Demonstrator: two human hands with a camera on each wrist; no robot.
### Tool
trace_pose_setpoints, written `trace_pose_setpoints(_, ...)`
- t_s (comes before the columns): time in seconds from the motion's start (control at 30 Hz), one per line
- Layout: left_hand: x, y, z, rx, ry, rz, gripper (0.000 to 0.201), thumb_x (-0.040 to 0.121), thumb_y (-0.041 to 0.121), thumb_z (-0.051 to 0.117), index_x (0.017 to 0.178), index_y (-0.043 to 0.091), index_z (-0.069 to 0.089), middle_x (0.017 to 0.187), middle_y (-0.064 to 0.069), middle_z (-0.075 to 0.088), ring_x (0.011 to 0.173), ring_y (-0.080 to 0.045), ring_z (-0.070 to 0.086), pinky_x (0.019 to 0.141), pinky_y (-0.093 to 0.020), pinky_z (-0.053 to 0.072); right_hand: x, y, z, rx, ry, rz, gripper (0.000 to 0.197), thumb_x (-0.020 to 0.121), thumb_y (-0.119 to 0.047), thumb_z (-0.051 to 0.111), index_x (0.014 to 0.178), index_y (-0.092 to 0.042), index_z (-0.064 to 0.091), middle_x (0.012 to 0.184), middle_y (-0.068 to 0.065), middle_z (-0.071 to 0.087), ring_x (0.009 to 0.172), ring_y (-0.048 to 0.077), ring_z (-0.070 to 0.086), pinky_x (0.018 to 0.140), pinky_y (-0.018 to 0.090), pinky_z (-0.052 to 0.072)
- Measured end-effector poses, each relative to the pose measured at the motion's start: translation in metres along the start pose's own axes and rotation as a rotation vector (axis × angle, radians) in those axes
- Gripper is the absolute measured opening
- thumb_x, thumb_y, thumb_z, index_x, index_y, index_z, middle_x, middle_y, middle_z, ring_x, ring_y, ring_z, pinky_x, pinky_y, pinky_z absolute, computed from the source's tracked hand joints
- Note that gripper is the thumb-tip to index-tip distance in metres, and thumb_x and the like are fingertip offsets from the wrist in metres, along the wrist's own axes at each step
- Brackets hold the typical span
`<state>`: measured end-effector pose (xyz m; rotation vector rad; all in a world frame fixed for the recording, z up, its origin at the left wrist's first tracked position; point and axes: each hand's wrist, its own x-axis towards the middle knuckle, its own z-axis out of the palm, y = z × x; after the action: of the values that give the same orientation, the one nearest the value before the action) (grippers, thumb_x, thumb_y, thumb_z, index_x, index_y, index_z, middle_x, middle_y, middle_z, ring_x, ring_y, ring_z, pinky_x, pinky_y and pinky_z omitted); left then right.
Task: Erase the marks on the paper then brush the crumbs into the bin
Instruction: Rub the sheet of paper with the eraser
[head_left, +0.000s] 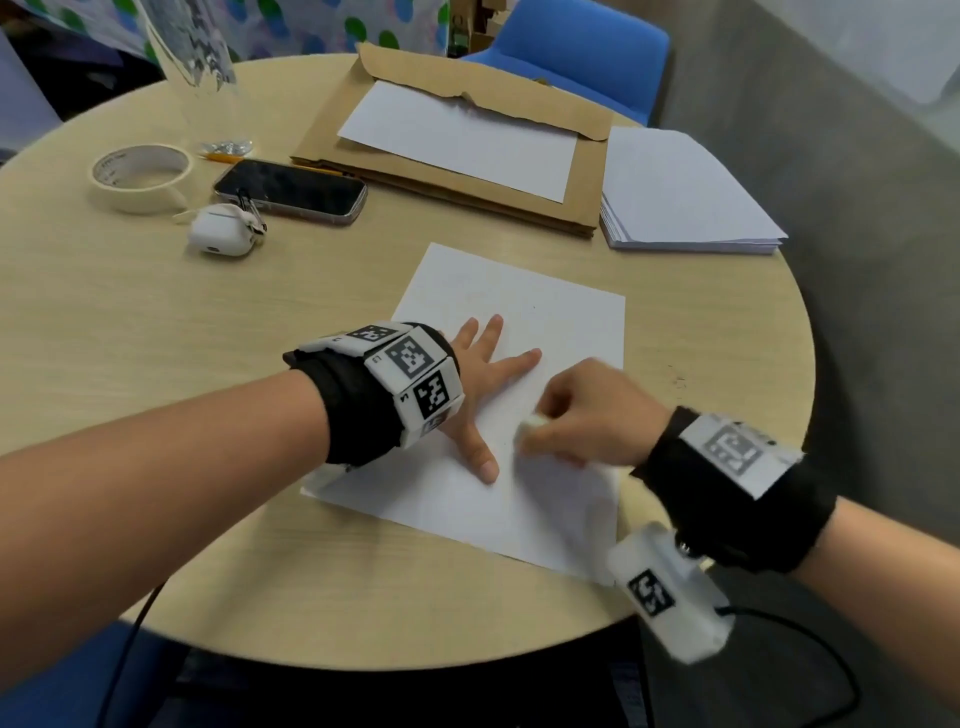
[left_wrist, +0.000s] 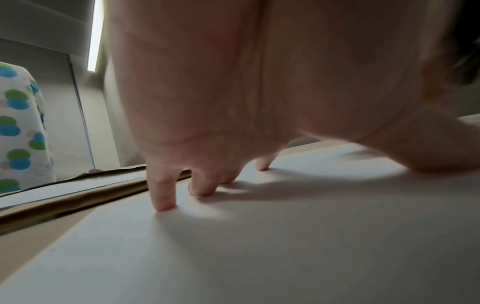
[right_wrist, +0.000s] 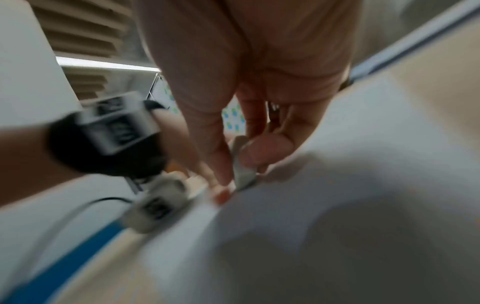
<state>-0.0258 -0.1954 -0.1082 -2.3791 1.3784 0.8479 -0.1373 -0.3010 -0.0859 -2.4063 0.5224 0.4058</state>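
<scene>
One eraser (head_left: 531, 427) pinched in right hand (head_left: 592, 410); left hand (head_left: 485, 387) flat on one paper (head_left: 545, 332)

two hands (head_left: 483, 384) (head_left: 587, 410), one eraser (head_left: 530, 427), one phone (head_left: 291, 191), one tape roll (head_left: 141, 176), one chair (head_left: 576, 57).

text: none legible | left wristband (head_left: 410, 384): square code markers, tiny characters unreadable
</scene>
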Motion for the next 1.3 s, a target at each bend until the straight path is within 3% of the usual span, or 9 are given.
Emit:
trace_pose_setpoints(0.1,0.001,-0.001,0.000,0.015,-0.012,0.002,0.136,0.056,0.066,0.074,0.140,0.037,-0.029,0.149,-0.011,-0.037,0.141,-0.034,-0.024,0.114,-0.059,0.005,-0.001,-0.011,0.008,0.004,-0.183,-0.019,0.016,0.072,-0.018,0.073,0.060,-0.014,0.062,0.050,-0.002,0.059,0.043,0.008,0.052,0.050,0.019,0.046)
trace_pose_setpoints(0.33,0.006,-0.002,0.004,-0.018,0.013,0.000,0.136,0.055,0.068,0.073,0.140,0.038,-0.029,0.149,-0.013,-0.036,0.141,-0.036,-0.023,0.114,-0.059,0.002,0.023,-0.003,-0.017,0.011,0.118,0.046,0.011,0.069,-0.015,0.074,0.072,-0.007,0.068,0.062,0.002,0.061,0.052,0.011,0.054,0.057,0.024,0.048)
trace_pose_setpoints(0.5,0.007,-0.003,0.004,-0.008,0.009,0.003,0.139,0.053,0.070,0.073,0.139,0.038,-0.031,0.148,-0.014,-0.037,0.141,-0.036,-0.023,0.114,-0.060,0.003,0.002,-0.013,0.002,-0.014,-0.175,-0.011,0.016,0.070,-0.019,0.075,0.060,-0.014,0.064,0.052,0.000,0.059,0.041,0.005,0.050,0.051,0.020,0.045)
trace_pose_setpoints(0.63,0.006,-0.002,0.004,-0.005,0.006,0.005,0.136,0.055,0.069,0.072,0.140,0.037,-0.030,0.149,-0.014,-0.036,0.141,-0.037,-0.023,0.114,-0.059,0.002,0.030,-0.005,-0.027,0.034,0.026,0.097,0.013,0.067,-0.016,0.078,0.062,-0.012,0.066,0.061,0.006,0.064,0.052,0.014,0.057,0.064,0.031,0.054)
trace_pose_setpoints(0.73,0.006,-0.001,0.004,-0.002,0.017,0.001,0.136,0.055,0.068,0.073,0.140,0.037,-0.029,0.149,-0.013,-0.035,0.141,-0.036,-0.022,0.114,-0.059,0.003,0.024,-0.009,-0.016,0.005,0.105,0.055,0.016,0.066,-0.014,0.076,0.061,-0.012,0.061,0.054,-0.001,0.057,0.048,0.010,0.052,0.052,0.023,0.046)
trace_pose_setpoints(0.83,0.005,-0.001,0.004,-0.017,0.027,0.009,0.136,0.056,0.064,0.075,0.142,0.035,-0.027,0.149,-0.013,-0.035,0.141,-0.036,-0.023,0.114,-0.059,0.002,0.006,-0.019,0.008,-0.015,-0.040,-0.001,0.028,0.063,-0.017,0.079,0.051,-0.015,0.054,0.037,-0.008,0.050,0.036,0.002,0.045,0.041,0.016,0.038)
trace_pose_setpoints(0.97,0.004,0.000,0.004,-0.007,0.016,0.004,0.135,0.057,0.067,0.072,0.142,0.035,-0.028,0.149,-0.013,-0.035,0.141,-0.036,-0.023,0.114,-0.059,0.003,0.019,-0.015,-0.012,0.017,0.022,0.073,0.015,0.067,-0.017,0.077,0.061,-0.009,0.066,0.050,0.001,0.057,0.045,0.012,0.051,0.052,0.023,0.045)
trace_pose_setpoints(1.1,0.005,-0.001,0.005,-0.009,0.033,-0.002,0.135,0.056,0.068,0.072,0.141,0.036,-0.027,0.150,-0.014,-0.034,0.141,-0.036,-0.022,0.114,-0.059,0.003,0.023,-0.015,-0.010,-0.023,0.136,0.049,0.020,0.067,-0.014,0.074,0.056,-0.013,0.057,0.053,0.001,0.053,0.048,0.012,0.049,0.047,0.020,0.040)
trace_pose_setpoints(1.3,0.004,-0.001,0.007,-0.006,0.046,-0.008,0.133,0.058,0.068,0.071,0.143,0.034,-0.025,0.151,-0.013,-0.033,0.142,-0.034,-0.021,0.114,-0.059,0.006,0.017,-0.019,-0.002,-0.045,-0.018,0.027,0.016,0.070,-0.015,0.074,0.059,-0.009,0.063,0.042,-0.004,0.053,0.038,0.007,0.048,0.044,0.019,0.042)
